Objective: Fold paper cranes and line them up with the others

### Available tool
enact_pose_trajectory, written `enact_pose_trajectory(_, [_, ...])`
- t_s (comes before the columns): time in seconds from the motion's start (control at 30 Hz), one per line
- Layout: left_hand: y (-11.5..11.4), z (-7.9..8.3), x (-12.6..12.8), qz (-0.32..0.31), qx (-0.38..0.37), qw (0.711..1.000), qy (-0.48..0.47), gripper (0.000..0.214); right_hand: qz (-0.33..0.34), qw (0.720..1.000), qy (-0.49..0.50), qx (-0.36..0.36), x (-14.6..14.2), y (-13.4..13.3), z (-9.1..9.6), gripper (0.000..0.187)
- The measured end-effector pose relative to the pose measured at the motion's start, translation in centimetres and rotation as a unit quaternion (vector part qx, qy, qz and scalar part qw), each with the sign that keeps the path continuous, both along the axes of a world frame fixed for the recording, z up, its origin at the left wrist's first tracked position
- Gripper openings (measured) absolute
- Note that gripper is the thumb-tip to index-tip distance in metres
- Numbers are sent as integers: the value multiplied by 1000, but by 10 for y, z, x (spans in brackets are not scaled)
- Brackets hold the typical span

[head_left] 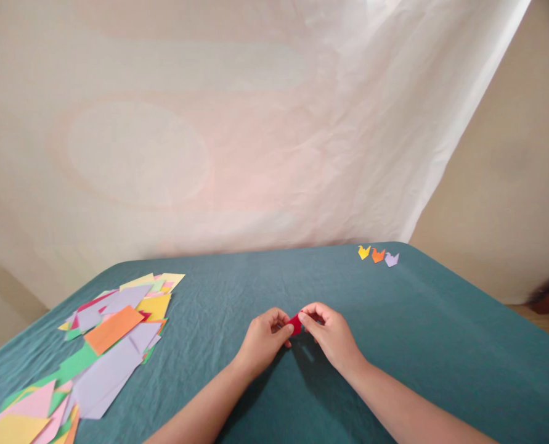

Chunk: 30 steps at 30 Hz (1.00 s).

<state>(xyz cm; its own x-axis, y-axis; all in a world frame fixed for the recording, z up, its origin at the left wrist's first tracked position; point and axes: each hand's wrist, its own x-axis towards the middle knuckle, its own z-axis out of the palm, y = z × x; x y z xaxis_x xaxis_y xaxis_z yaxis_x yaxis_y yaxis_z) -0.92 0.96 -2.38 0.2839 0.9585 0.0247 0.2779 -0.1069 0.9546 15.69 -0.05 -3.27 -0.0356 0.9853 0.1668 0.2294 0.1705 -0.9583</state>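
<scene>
Between my two hands is a small red piece of folded paper (296, 324), held just above the middle of the table. My left hand (269, 333) pinches its left end between thumb and fingers. At the upper right end, my right hand (325, 327) grips it with thumb and forefinger. The fingertips cover much of the paper, so its full folded shape is hidden. Both hands cast shadows on the cloth below.
A dark teal cloth (237, 283) covers the table. Loose sheets of coloured paper (112, 330) lie in a spread pile on the left. At the far right stand three folded paper birds: yellow (363, 253), orange (378, 256) and lilac (392, 259). A pale sheet (265, 135) hangs behind.
</scene>
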Motion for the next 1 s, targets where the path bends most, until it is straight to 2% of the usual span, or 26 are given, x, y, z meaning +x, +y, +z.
enact_pose_trajectory(0.17, [-4, 7, 4, 15, -23, 1000, -13, 18, 25, 1000, 12, -1, -2, -1, -1, 22])
enact_pose_trajectory(0.27, [-4, 9, 4, 2, -28, 1000, -4, 22, 22, 1000, 10, 4, -2, -2, 0, 22])
enact_pose_trajectory(0.43, [-4, 4, 4, 11, 5, 999, 38, 26, 33, 999, 2, 31, -1, -1, 0, 19])
enact_pose_trajectory(0.63, [-5, 1, 4, -14, -3, 999, 43, 25, 41, 999, 7, -5, 0, 2, -5, 23])
enact_pose_trajectory(1.0, [-7, 0, 8, -6, 14, 998, 53, 23, 33, 999, 32, -7, -2, 0, -3, 20])
